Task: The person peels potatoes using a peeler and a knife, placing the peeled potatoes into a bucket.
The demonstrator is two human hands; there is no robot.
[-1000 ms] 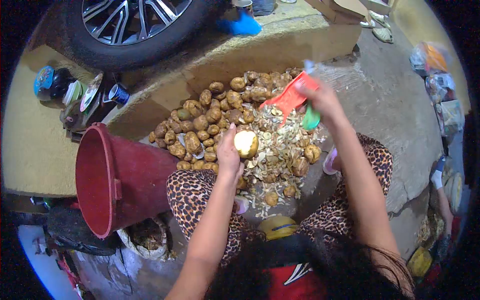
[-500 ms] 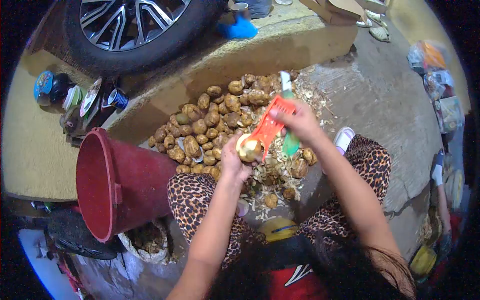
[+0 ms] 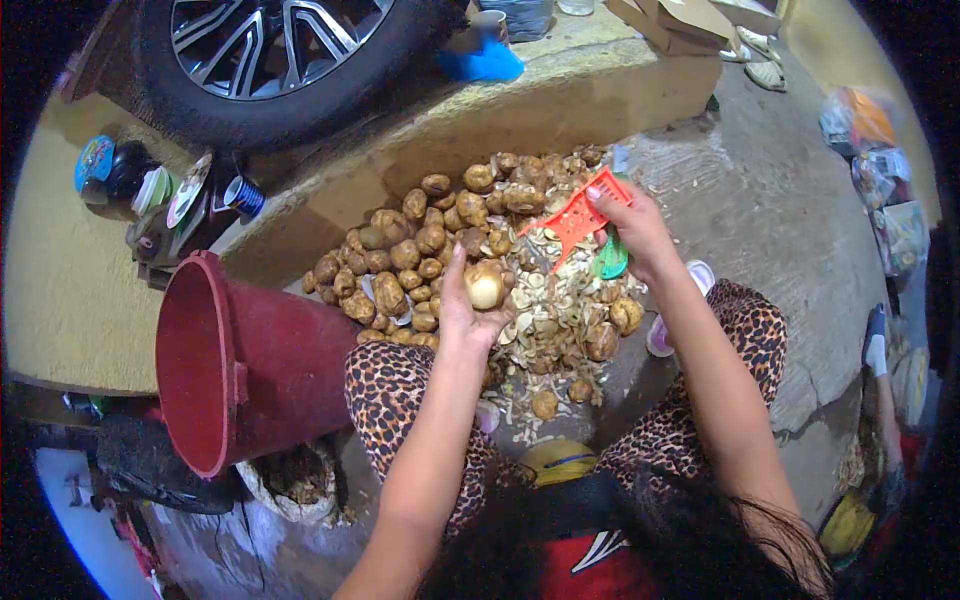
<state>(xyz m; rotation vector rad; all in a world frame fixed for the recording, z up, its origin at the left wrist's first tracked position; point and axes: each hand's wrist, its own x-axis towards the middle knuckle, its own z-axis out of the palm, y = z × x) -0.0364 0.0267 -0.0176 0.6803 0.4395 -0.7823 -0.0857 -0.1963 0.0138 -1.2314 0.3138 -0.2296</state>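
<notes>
Left grip [image 3: 470, 312] cups round, part-peeled potato [image 3: 484, 290] | right grip [image 3: 638, 230] closed on orange plastic peeler [image 3: 580, 214] and green handle [image 3: 611, 258] | curled peelings [image 3: 545, 325] litter cracked concrete floor [image 3: 770, 200] beside rough ledge [image 3: 600, 95]

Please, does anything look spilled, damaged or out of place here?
The peelings lie strewn loosely on the floor, with several brown potatoes among them. It looks messy because nothing beneath seems to collect them. At the right, the floor looks cracked.
</notes>
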